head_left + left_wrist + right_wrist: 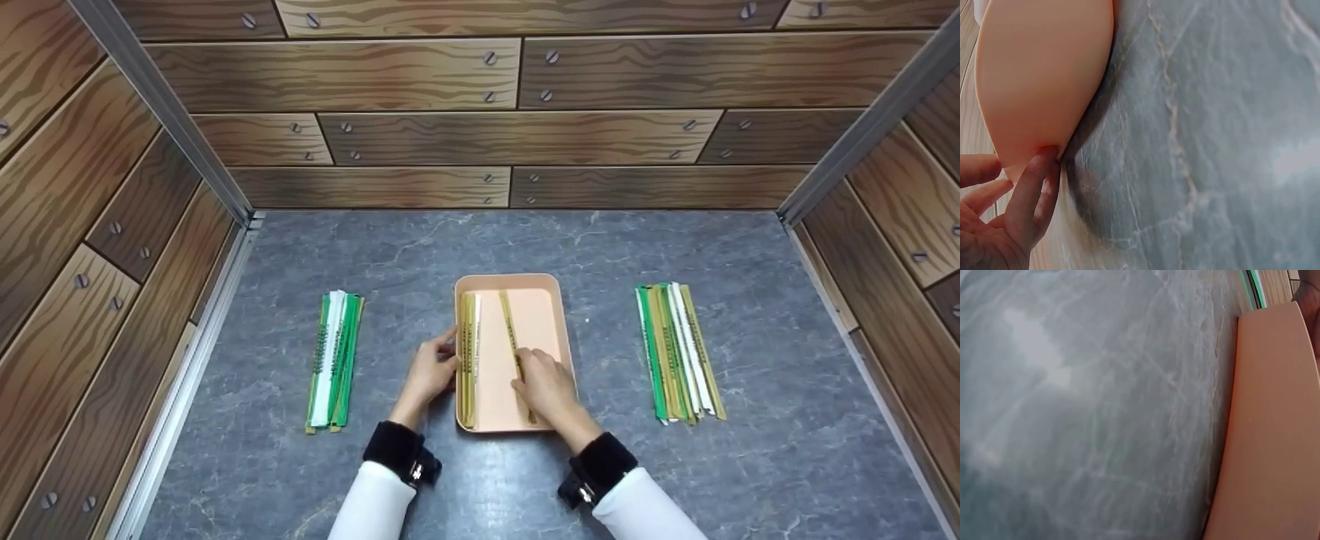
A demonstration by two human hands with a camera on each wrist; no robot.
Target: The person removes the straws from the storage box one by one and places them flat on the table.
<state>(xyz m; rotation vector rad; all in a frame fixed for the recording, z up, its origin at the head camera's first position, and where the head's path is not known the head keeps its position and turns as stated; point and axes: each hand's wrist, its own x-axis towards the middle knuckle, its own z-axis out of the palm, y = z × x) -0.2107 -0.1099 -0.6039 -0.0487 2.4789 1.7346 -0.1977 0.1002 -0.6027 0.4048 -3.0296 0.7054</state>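
A peach tray lies in the middle of the table. Several gold and white wrapped straws lie lengthwise along its left inner side. My right hand reaches over the tray's right part and pinches one gold wrapped straw, slightly tilted. At the left wall my left hand grips the tray edge; in the left wrist view its bent fingers touch the outer wall between rim and base. The right wrist view catches the tray's outer wall, with the straw hidden behind it.
A bundle of green, white and gold wrapped straws lies left of the tray. Another mixed bundle is on the right. Wood-patterned walls enclose the grey marbled table at the back and sides.
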